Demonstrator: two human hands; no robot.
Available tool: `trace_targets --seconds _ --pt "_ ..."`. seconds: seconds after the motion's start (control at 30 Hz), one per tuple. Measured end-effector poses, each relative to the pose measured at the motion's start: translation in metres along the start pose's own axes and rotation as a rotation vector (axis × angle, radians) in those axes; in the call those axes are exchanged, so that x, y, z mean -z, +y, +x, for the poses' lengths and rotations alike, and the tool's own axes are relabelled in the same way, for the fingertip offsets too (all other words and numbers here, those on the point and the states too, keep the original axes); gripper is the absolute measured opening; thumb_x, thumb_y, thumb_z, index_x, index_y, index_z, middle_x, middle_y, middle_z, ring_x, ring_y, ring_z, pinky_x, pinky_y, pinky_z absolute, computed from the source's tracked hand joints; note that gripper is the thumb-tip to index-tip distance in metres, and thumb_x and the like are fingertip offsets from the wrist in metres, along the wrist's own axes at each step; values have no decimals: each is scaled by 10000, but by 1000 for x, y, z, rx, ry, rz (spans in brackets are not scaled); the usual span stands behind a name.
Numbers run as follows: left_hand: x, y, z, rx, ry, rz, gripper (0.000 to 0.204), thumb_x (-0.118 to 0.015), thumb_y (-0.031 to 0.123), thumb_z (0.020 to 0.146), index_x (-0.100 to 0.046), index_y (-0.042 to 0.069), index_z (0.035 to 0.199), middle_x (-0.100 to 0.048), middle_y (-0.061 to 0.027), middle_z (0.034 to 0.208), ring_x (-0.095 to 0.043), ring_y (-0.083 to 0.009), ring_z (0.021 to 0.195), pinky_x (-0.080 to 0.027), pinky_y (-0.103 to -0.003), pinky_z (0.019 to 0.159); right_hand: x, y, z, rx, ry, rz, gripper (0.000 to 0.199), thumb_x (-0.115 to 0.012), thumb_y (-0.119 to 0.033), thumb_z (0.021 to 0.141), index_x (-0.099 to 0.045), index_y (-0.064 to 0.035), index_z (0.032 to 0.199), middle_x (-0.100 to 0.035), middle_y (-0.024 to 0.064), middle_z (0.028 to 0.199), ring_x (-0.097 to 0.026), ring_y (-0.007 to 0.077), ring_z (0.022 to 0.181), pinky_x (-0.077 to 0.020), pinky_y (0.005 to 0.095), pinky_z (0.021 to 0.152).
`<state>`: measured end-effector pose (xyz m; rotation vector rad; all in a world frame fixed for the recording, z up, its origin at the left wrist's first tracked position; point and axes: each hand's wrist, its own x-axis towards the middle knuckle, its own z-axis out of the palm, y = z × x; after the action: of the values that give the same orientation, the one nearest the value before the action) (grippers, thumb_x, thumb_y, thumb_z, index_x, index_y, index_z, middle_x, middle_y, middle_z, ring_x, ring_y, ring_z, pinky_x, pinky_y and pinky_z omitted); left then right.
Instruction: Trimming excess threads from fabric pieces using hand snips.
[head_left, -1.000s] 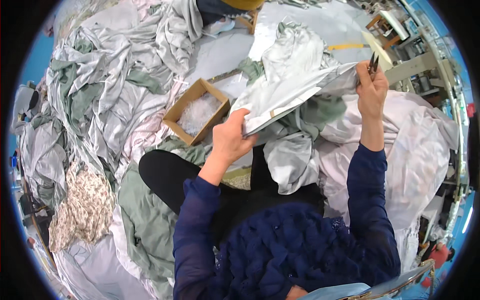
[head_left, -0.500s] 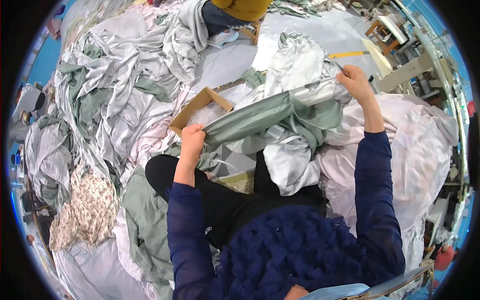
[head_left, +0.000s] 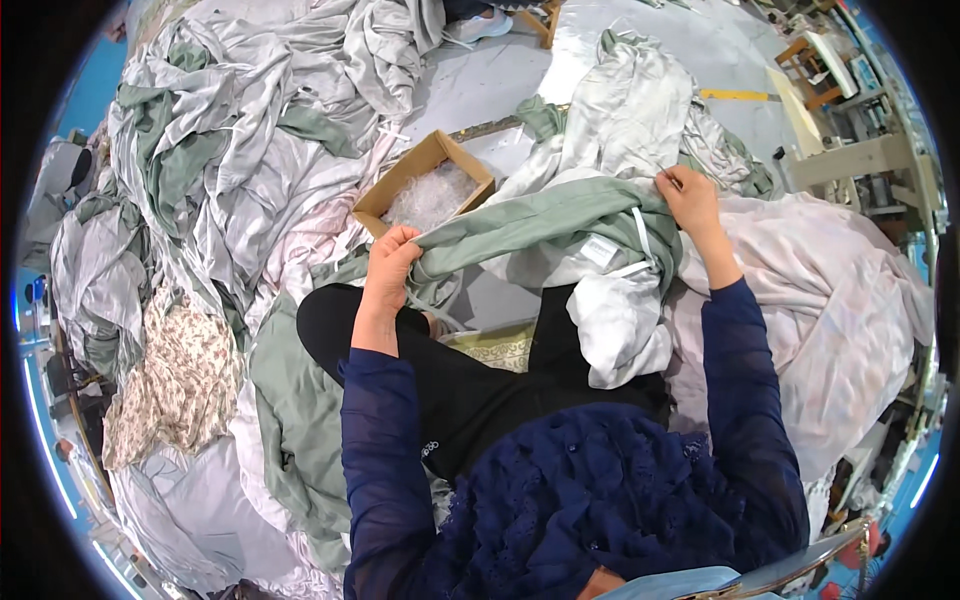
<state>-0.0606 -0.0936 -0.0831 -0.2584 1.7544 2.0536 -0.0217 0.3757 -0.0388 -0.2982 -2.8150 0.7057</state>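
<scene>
A green and white fabric piece [head_left: 540,219] is stretched across in front of me, sagging a little between my hands. My left hand [head_left: 390,268] pinches its left end. At the upper right, my right hand [head_left: 692,205] grips the other end, with something small and dark partly hidden in its fingers. Near the right end, a white label [head_left: 599,250] and narrow white strips show on the green side. A white bunched part of the cloth [head_left: 622,335] hangs over my right thigh. More of it [head_left: 630,110] lies spread on the floor beyond my hands.
A cardboard box [head_left: 368,222] with clear, stringy scraps stands beyond my left hand. Heaps of grey-white and green cloth [head_left: 240,120] fill the left, with a floral cloth [head_left: 175,385] nearer. Pale pink cloth [head_left: 800,310] is piled at my right. A wooden stool [head_left: 815,65] stands far right.
My right hand has come down and slightly left, and the taut fabric has slackened. The green side and its label now show more. The view has shifted; the person in yellow is mostly out of it.
</scene>
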Motion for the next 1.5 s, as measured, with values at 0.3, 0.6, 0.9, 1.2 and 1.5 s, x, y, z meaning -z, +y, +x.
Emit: trace_targets --seconds 0.3,0.6,0.9,1.2,1.5 --pt "19 -11 1 7 55 71 211 -563 -1 799 -701 -17 957 -654 0 864 -581 -111 799 -453 -243 732 -41 -39 4 153 -220 158 253 -759 -225 822 -721 -5 940 -698 121 783 -647 189 702 -496 312 642" --pt "39 -20 7 133 110 -103 144 -611 14 880 -677 -26 1001 -705 -43 871 -644 -115 718 -510 -245 687 -51 -6 10 -179 -295 484 187 -675 -145 910 -647 -4 790 -563 -61 699 -453 31 659 -365 226 591" --pt "31 -19 12 109 78 -201 129 -670 136 921 -697 25 982 -684 9 824 -595 -74 681 -439 -244 586 -48 14 2 -274 -225 599 141 -690 -136 901 -661 -12 841 -592 -57 750 -478 29 686 -386 219 615" --pt "38 -13 4 129 86 -237 158 -673 130 933 -684 2 1026 -706 -28 929 -645 -113 811 -515 -265 763 -21 -7 -2 -272 -191 616 155 -728 -137 861 -668 0 822 -592 -51 711 -479 35 667 -391 225 609" --pt "0 10 -60 -846 210 854 195 -634 -71 668 -617 43 826 -653 -95 823 -641 -292 753 -510 -336 677 25 -1 -47 196 6 136 145 -666 65 807 -605 -8 916 -579 -25 838 -511 86 733 -435 229 675"
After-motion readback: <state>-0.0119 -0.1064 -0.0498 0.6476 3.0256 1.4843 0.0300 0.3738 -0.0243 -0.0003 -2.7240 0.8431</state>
